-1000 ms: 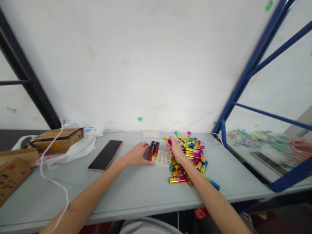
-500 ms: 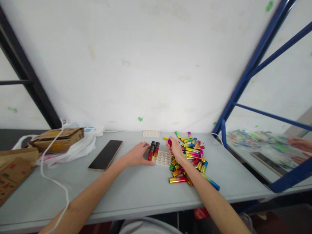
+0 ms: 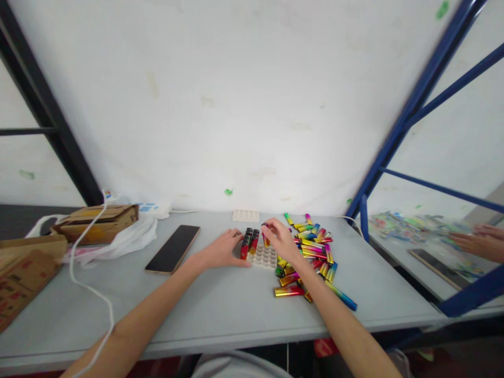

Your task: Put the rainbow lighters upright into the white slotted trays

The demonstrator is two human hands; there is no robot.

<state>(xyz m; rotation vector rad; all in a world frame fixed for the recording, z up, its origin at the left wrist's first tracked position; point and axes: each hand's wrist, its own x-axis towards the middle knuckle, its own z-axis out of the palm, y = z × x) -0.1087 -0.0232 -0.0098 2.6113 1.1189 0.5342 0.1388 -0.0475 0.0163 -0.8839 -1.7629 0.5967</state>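
Note:
A white tray with rows of round holes (image 3: 264,257) lies on the table between my hands. Several red and black lighters (image 3: 245,245) stand upright along its left side. My left hand (image 3: 222,249) rests beside them, fingers and thumb spread around the tray's left edge. Pinched upright in my right hand (image 3: 279,239) is a red and gold lighter (image 3: 266,239), just over the tray's holes; its lower end is hard to make out. To the right, under and beside my right wrist, lies a loose heap of shiny multicoloured lighters (image 3: 313,249).
Near the wall lies a second white tray (image 3: 245,216). A phone (image 3: 172,249), a cardboard box (image 3: 96,223) and a white cable (image 3: 91,292) are on the left. A blue metal frame (image 3: 388,142) stands on the right, with another person's hands (image 3: 480,244) beyond it.
My right hand has turned and brought the lighter leftward and upright over the tray. My left hand has stayed by the tray. The other person's hands have moved left.

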